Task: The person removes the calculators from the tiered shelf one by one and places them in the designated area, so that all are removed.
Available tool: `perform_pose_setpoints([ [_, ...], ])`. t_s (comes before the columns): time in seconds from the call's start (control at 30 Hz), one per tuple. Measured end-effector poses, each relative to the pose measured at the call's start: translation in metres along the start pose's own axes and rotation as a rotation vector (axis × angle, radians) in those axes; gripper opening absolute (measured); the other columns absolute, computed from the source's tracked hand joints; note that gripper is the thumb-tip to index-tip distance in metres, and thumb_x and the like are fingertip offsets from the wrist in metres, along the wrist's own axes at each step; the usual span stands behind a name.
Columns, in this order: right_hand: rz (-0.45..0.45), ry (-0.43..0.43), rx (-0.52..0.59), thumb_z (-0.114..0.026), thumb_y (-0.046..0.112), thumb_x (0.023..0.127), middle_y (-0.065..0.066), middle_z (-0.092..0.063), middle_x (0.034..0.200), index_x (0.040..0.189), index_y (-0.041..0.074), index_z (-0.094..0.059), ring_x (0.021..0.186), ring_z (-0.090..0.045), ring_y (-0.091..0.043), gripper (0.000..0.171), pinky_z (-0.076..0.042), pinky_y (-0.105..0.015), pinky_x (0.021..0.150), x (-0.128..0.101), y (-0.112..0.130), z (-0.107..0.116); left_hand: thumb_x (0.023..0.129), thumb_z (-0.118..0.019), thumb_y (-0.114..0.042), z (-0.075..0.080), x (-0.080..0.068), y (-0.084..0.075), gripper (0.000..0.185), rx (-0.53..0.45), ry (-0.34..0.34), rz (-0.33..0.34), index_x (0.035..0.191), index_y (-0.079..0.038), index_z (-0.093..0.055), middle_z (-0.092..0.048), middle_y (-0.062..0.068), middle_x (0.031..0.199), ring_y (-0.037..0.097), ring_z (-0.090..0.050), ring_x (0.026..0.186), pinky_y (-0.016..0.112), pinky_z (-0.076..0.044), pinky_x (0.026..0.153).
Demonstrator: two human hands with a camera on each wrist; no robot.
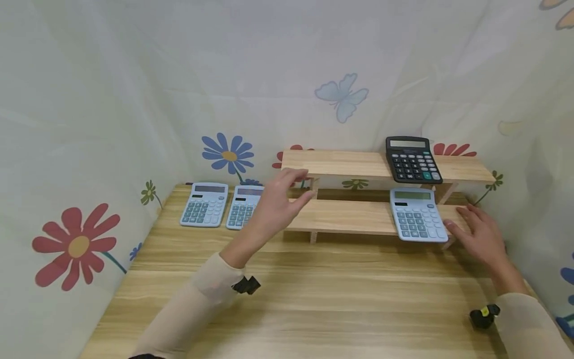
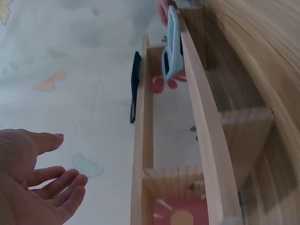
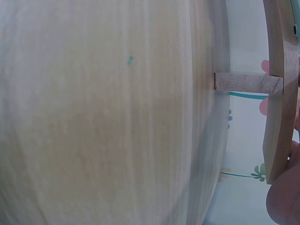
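Observation:
My left hand (image 1: 280,199) hovers at the left end of a two-tier wooden shelf, fingers bent loosely, thumb apart, holding nothing. In the left wrist view that left hand (image 2: 47,180) is beside the shelf, palm visible. My right hand (image 1: 482,237) is at the right end of the lower tier. Its thumb lies at the right edge of a light blue calculator (image 1: 417,214), which leans on that tier; its fingers extend over the board. A black calculator (image 1: 412,159) leans on the upper tier above it. Only part of the right hand (image 3: 286,197) shows in the right wrist view.
Two more light blue calculators, a whole one (image 1: 204,204) and a partly hidden one (image 1: 242,207), lie at the table's back left. The upper board (image 1: 336,162) and lower board (image 1: 345,217) form the shelf on the wood-grain table (image 1: 336,299). A flower-printed curtain surrounds the table.

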State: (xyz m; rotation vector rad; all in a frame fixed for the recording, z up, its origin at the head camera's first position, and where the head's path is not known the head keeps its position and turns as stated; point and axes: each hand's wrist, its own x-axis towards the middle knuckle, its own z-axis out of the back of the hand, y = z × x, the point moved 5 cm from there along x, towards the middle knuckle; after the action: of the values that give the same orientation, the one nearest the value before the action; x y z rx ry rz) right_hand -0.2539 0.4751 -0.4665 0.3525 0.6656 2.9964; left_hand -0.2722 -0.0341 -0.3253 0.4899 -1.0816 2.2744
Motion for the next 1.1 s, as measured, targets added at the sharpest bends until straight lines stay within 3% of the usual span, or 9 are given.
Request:
perform_pose_setpoints([
  [0.2,0.003,0.0,-0.004,-0.049,0.051,0.11,-0.04,-0.021,0.164,0.158,-0.009,-0.034,0.147,-0.018,-0.064,0.079,-0.016,-0.082,0.116,0.0,0.002,0.001,0.099,-0.079,-0.028,-0.019,0.028,-0.012,0.051,-0.081,0.001,-0.048,0.143,-0.007,-0.063,-0.068,0.006,0.134,0.019,-0.063,0.125,0.032,-0.054,0.105],
  [0.37,0.0,0.004,-0.004,-0.049,0.052,0.11,-0.04,-0.021,0.164,0.158,-0.009,-0.034,0.147,-0.018,-0.064,0.079,-0.016,-0.083,0.116,0.0,0.003,0.002,0.099,-0.079,-0.028,-0.042,0.048,-0.018,0.052,-0.21,0.006,-0.024,0.143,-0.006,-0.063,-0.068,0.005,0.134,0.015,-0.062,0.126,0.025,-0.05,0.108],
  [0.53,0.003,0.004,0.001,-0.049,0.052,0.11,-0.04,-0.02,0.164,0.159,-0.009,-0.033,0.147,-0.018,-0.064,0.079,-0.016,-0.083,0.115,0.001,0.0,0.001,0.099,-0.078,-0.036,-0.079,0.056,-0.017,0.057,-0.363,0.031,0.077,0.144,-0.005,-0.062,-0.069,0.005,0.133,0.015,-0.063,0.124,0.022,-0.05,0.108],
  [0.77,0.019,-0.012,0.002,-0.05,0.05,0.11,-0.041,-0.022,0.163,0.157,-0.01,-0.035,0.146,-0.02,-0.065,0.078,-0.017,-0.083,0.114,0.0,-0.001,0.001,0.1,-0.077,-0.033,-0.138,0.051,-0.016,0.05,-0.573,0.073,0.221,0.138,-0.002,-0.066,-0.072,0.007,0.125,0.014,-0.069,0.114,0.023,-0.056,0.1],
  [0.9,0.011,-0.009,0.004,-0.05,0.051,0.11,-0.041,-0.021,0.163,0.158,-0.01,-0.035,0.146,-0.019,-0.065,0.079,-0.017,-0.084,0.114,0.0,0.001,0.001,0.1,-0.078,-0.032,-0.163,0.049,-0.018,0.044,-0.632,0.045,0.305,0.134,-0.005,-0.07,-0.074,-0.002,0.118,0.006,-0.069,0.107,0.017,-0.057,0.092],
  [1.1,0.007,-0.011,0.007,-0.05,0.052,0.109,-0.041,-0.023,0.163,0.156,-0.01,-0.037,0.146,-0.02,-0.065,0.079,-0.017,-0.084,0.113,-0.002,0.005,0.002,0.097,-0.08,-0.037,-0.189,0.053,-0.026,0.05,-0.681,0.066,0.48,0.137,-0.008,-0.07,-0.073,-0.008,0.116,0.002,-0.067,0.106,0.02,-0.058,0.09],
])
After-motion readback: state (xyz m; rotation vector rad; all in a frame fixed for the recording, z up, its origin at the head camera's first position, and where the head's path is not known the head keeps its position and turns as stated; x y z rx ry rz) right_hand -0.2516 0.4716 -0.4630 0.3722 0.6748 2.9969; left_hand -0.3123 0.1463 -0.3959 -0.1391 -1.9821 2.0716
